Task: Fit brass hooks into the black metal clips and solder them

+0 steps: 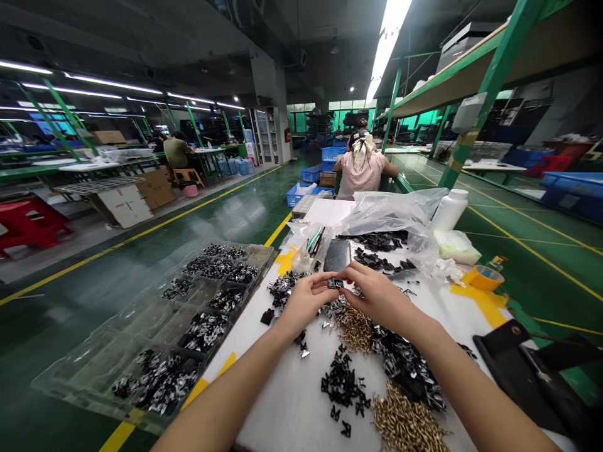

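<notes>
A small black and silver part (335, 284) is pinched between the fingertips of both hands, above the worktable. My left hand (311, 294) is closed on its left side; my right hand (372, 290) grips it from the right. Just below the hands lies a pile of small brass-coloured pieces (355, 328). Black parts (343, 380) are heaped nearer to me, beside a larger brass-coloured pile (405, 420). More black and silver parts (285, 289) lie to the left of my left hand. A dark phone-like slab (338, 256) rests beyond my hands.
A clear compartment tray (164, 323) with black and silver parts sits left of the table. Clear plastic bags (391, 213), a white bottle (450, 210) and a yellow tape roll (483, 277) are at the back right. A seated person (362, 166) is ahead. A black pouch (513, 364) lies right.
</notes>
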{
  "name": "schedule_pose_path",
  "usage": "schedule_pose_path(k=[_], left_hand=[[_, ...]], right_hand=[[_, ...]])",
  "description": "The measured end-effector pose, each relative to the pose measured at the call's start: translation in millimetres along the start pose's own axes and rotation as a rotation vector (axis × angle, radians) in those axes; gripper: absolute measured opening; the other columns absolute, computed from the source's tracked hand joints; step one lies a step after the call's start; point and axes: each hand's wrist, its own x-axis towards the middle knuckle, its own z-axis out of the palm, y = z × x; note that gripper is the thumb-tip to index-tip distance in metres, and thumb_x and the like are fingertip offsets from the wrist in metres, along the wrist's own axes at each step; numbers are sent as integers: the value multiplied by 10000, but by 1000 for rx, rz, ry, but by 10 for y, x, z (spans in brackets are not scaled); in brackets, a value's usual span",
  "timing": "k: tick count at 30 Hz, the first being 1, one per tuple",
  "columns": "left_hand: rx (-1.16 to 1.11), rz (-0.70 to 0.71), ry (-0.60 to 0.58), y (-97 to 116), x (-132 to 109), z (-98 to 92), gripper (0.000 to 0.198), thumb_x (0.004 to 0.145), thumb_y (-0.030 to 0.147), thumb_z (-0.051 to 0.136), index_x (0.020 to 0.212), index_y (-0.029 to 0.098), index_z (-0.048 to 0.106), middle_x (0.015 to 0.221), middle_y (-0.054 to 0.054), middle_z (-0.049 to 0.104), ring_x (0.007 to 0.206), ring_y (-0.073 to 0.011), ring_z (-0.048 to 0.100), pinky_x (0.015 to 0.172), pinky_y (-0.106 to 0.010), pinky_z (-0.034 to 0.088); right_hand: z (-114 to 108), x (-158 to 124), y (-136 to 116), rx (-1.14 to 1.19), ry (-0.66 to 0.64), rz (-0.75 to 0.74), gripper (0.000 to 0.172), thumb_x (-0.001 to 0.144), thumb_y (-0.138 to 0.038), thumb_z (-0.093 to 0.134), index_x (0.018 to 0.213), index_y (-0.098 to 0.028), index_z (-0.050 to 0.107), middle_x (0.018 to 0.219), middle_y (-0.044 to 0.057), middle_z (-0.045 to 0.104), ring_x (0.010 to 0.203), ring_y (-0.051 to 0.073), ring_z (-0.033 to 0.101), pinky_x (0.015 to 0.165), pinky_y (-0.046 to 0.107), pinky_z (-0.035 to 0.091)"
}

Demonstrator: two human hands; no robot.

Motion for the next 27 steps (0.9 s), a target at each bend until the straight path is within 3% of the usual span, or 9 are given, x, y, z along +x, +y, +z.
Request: schedule_pose_path(k=[4, 27], left_hand=[[-11, 2, 20, 33, -12, 2, 388, 682, 144, 710, 1062, 140, 629, 997, -92, 676, 942, -211, 622, 887, -337, 467], [-38, 103, 58, 65, -37, 18, 344, 692, 141, 702, 1031, 117, 651, 999, -93, 689, 957, -240, 629, 889, -345, 486]], right_hand=[[-6, 4, -2, -15, 20, -3, 219, 843, -119, 435, 1039, -189, 504, 946, 54, 548, 827, 170, 546, 690, 297, 445], [33, 16, -35, 78, 105, -1, 203, 853, -162, 458, 1043, -191, 525, 847, 31, 598, 752, 142, 569, 650, 271, 471]])
